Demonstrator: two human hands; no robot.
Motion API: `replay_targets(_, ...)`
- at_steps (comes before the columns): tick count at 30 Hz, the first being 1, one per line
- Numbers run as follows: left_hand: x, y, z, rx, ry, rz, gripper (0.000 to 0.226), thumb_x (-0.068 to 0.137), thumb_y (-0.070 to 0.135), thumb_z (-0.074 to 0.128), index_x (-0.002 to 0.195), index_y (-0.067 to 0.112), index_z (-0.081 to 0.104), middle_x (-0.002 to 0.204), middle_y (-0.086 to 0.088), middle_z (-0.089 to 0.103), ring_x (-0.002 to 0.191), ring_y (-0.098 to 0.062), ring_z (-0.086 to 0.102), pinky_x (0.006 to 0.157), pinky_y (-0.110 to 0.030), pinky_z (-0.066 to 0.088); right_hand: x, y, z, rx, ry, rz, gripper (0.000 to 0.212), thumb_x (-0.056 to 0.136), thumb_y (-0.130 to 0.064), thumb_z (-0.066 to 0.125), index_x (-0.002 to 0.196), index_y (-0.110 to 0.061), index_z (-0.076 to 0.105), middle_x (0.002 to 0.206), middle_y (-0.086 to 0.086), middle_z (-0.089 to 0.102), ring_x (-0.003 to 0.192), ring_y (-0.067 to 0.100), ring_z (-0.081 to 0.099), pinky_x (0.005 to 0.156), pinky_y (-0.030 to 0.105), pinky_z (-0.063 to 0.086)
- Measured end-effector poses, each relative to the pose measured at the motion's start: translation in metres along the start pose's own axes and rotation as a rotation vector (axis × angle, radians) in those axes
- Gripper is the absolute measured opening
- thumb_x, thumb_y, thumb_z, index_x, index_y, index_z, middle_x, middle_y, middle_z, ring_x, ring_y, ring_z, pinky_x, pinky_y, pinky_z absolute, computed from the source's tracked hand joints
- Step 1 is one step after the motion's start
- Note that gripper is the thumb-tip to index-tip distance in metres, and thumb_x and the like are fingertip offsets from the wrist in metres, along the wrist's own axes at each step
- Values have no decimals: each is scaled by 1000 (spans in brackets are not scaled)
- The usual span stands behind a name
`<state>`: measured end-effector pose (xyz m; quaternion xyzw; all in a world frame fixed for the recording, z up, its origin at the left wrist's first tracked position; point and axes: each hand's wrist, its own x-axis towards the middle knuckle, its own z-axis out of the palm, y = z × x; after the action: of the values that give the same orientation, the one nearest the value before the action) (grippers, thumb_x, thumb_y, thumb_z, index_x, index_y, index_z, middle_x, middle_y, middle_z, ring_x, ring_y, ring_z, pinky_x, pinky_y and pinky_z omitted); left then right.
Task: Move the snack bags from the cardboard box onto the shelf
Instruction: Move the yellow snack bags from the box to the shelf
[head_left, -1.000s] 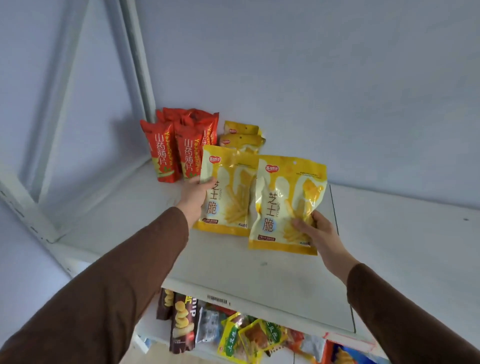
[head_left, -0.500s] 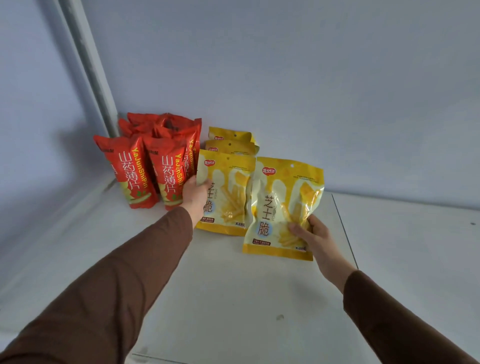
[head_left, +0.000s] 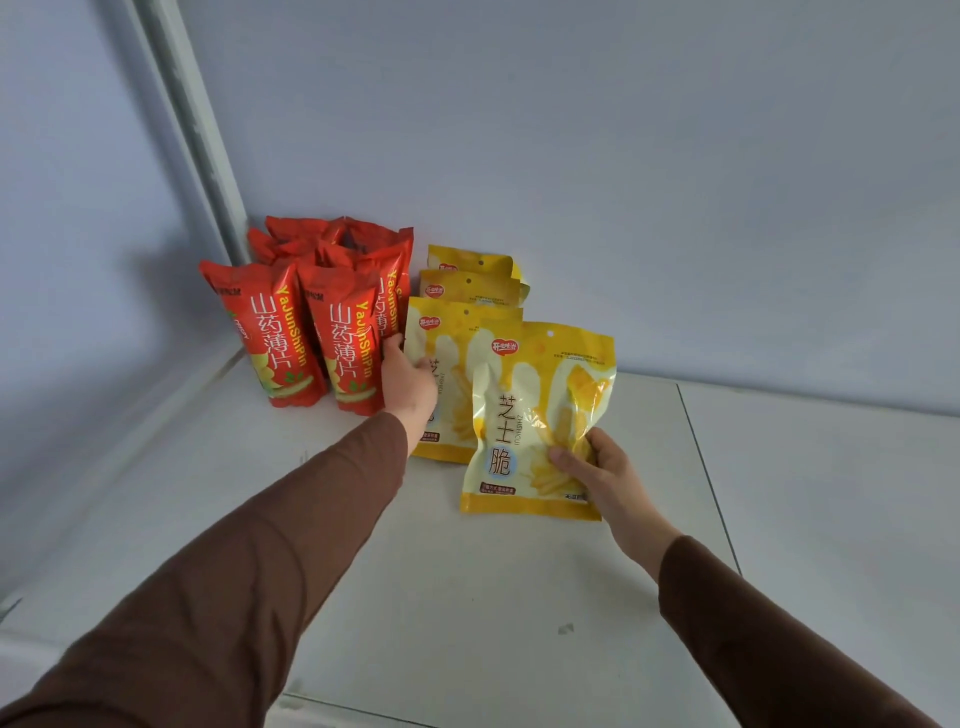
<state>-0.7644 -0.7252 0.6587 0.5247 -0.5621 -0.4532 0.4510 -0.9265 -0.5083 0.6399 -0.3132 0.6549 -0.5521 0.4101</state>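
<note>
The front yellow snack bag (head_left: 540, 415) now overlaps the yellow bag behind it (head_left: 447, 384), having shifted left since a moment ago. The right hand (head_left: 597, 467) pinches its lower corner; the left hand (head_left: 410, 384) grips the rear bag's edge, beside the red bags (head_left: 311, 332) on the shelf (head_left: 467, 597).

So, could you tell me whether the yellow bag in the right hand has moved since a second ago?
Yes: the yellow bag has shifted left, now overlapping the standing yellow bag that it was earlier beside.
</note>
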Motion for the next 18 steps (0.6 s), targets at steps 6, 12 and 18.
replay_targets(6, -9, 1, -27, 216, -147, 126, 67, 97, 3, 46, 157, 26, 27, 158, 0, 37, 146, -22, 34, 120, -43, 31, -3, -4, 20, -31, 28, 33, 33, 87, -32, 80, 109, -16, 62, 105, 6, 76, 92, 25, 75, 72, 34, 62)
replay_targets(12, -42, 20, -78, 432, -324, 280, 53, 104, 7, 41, 155, 19, 36, 158, 1, 39, 147, -18, 34, 118, -30, 29, -5, -6, 65, -47, -27, 69, 39, 85, -34, 82, 113, -17, 59, 108, 6, 73, 92, 23, 75, 72, 34, 62)
replay_targets(18, -59, 17, -121, 780, -376, 356, 57, 98, 22, 60, 151, 13, 40, 153, -9, 44, 138, -25, 46, 112, -42, 40, -1, -2, 97, -127, 16, 96, 49, 83, -37, 82, 117, -20, 51, 102, -7, 65, 86, 12, 67, 67, 28, 55)
